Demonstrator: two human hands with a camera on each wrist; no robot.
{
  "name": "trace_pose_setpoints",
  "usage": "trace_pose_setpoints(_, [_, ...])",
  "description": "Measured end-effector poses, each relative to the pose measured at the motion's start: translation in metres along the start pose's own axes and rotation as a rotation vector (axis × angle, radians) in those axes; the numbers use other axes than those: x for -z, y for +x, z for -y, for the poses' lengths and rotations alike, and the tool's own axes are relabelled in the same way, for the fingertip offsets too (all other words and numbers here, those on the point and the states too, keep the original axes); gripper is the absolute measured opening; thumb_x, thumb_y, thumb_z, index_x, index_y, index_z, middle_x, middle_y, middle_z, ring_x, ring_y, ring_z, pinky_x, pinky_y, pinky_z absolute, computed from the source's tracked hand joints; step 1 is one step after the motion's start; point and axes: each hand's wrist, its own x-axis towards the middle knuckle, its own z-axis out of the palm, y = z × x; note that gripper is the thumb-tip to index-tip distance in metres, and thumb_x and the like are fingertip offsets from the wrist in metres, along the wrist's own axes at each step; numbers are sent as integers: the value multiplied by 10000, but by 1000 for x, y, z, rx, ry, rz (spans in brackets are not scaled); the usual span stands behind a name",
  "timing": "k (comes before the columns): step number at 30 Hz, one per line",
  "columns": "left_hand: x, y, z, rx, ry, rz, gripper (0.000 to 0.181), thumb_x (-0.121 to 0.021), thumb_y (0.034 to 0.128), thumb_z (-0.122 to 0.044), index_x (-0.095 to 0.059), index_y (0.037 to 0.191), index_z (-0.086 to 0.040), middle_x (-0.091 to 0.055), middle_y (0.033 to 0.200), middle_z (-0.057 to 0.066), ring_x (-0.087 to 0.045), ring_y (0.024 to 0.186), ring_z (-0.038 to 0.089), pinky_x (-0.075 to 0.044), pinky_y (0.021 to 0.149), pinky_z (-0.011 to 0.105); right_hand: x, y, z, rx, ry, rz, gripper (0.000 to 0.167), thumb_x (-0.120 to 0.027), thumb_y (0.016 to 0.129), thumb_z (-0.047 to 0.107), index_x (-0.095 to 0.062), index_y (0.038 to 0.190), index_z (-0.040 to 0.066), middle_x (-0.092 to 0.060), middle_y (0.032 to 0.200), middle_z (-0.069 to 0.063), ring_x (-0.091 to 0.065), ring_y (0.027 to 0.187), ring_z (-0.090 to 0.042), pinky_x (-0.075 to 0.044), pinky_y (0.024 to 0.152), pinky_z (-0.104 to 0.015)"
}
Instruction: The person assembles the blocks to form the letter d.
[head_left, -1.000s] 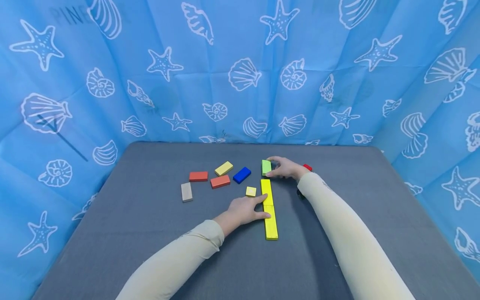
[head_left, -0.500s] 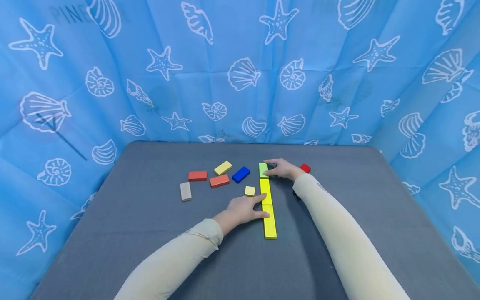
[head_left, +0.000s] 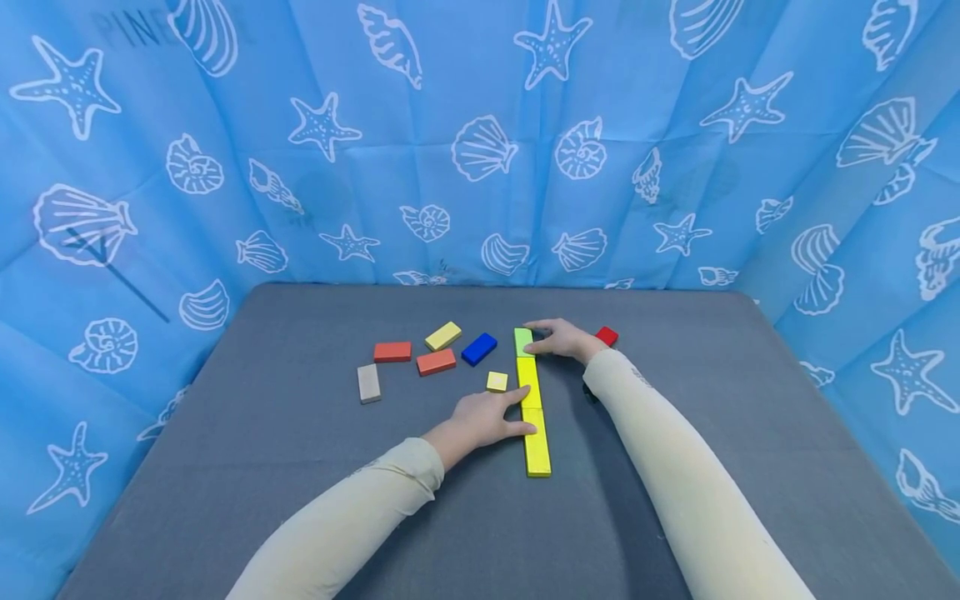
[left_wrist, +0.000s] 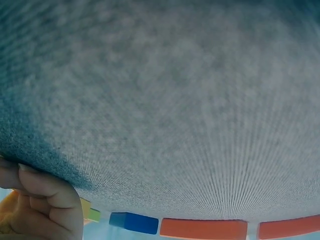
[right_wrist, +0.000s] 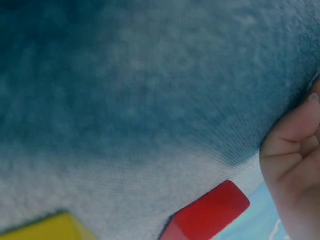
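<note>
Two long yellow blocks, a farther one [head_left: 528, 372] and a nearer one [head_left: 537, 457], lie end to end in a line. My left hand [head_left: 483, 418] reaches in from their left, its index finger on the farther block and its thumb on the nearer one. At the line's far end sits a shorter green block [head_left: 522, 340], its near end against the yellow. My right hand [head_left: 567, 340] pinches this block between thumb and fingers from the right. Curled fingers of the left hand [left_wrist: 47, 205] show in its wrist view. A small pale-yellow block [head_left: 497, 382] stands just left of the line.
Left of the line lie a blue block [head_left: 479, 349], two orange-red blocks [head_left: 437, 362], a pale-yellow block [head_left: 443, 336] and a grey-beige block [head_left: 369, 383]. Beyond the right wrist is a red block [head_left: 607, 336]. A shell-print curtain [head_left: 420, 167] hangs behind the grey table [head_left: 300, 492].
My right hand has brought the green block slightly left and nearer, from tilted and apart to flat against the yellow line. The left hand has stayed on the yellow blocks.
</note>
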Motion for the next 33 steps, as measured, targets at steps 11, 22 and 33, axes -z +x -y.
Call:
trace_pose_setpoints(11, [1,-1,1,-11,0,3,735,-582,876,-628,-358,1510,-332,-485,1455,7,-540,1223,243,-453,944,456,0,0,1,-5,-9,16,606,-646,949,290,-414,1484,122,-258,1539,-226,-347,1290,-376,-317,1075,-521])
trace_pose_setpoints(22, [3,-1,1,-5,0,-7,724,-584,881,-618,-366,1507,-328,-510,1431,26,-557,1197,241,-463,931,443,13,0,5,7,-16,74,711,-657,914,431,-359,1519,206,-407,1395,-237,-476,1067,-353,-442,904,-429])
trace_pose_setpoints(33, [0,-1,-2,-1,34,-16,728,-570,875,-639,-370,1505,-334,-544,1396,32,-584,1153,230,-479,906,415,23,25,18,302,-232,65,576,-663,936,268,-461,1459,135,-191,1560,-219,-126,1419,-442,-165,1085,-643])
